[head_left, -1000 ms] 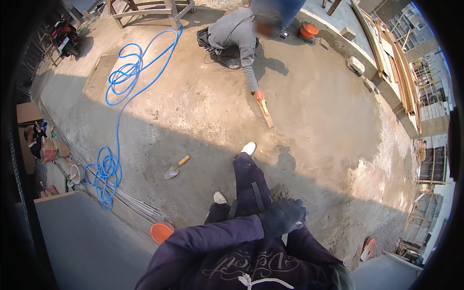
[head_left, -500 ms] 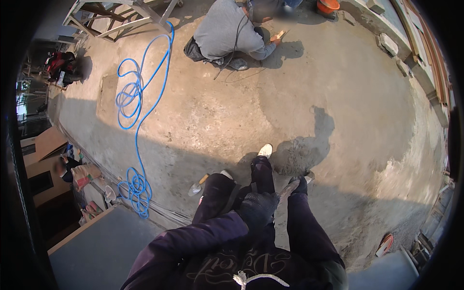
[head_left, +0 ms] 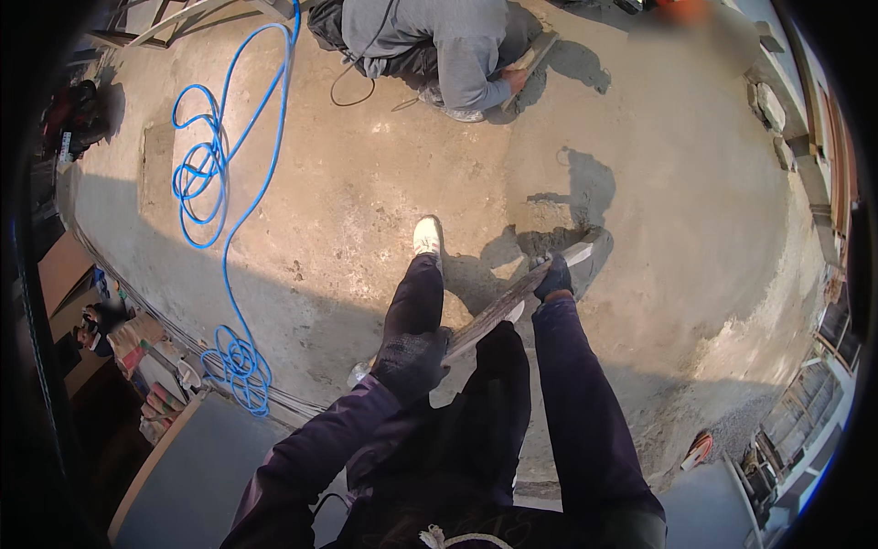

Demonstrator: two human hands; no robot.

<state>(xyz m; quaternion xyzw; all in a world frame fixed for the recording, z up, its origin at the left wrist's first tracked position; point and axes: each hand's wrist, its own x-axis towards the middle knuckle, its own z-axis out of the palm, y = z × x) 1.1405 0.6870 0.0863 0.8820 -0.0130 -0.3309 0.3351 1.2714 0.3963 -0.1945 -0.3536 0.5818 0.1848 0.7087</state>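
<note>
A long, narrow wooden board [head_left: 489, 316], grey with a wet-looking edge, slants across in front of me from lower left to upper right. My left hand [head_left: 410, 364], in a dark glove, is closed around its near end. Farther up, my right hand [head_left: 553, 277], gloved too, grips it close to the far end. Beneath that end lies grey, smoothed mortar with a rough patch [head_left: 549, 220] in my shadow. Beside my left wrist shows a bit of a trowel [head_left: 358, 373], mostly hidden by the arm.
Ahead, a crouching person in a grey top [head_left: 439, 46] works the floor with a wooden float [head_left: 530, 64]. A blue hose [head_left: 270, 174] lies looped on the left. A grey panel [head_left: 206, 457] stands at lower left; stones [head_left: 771, 108] line the right edge.
The board has swung out ahead, and my right hand now shows on it. My left hand has moved left. My feet have shifted, and the co-worker's float hand has moved.
</note>
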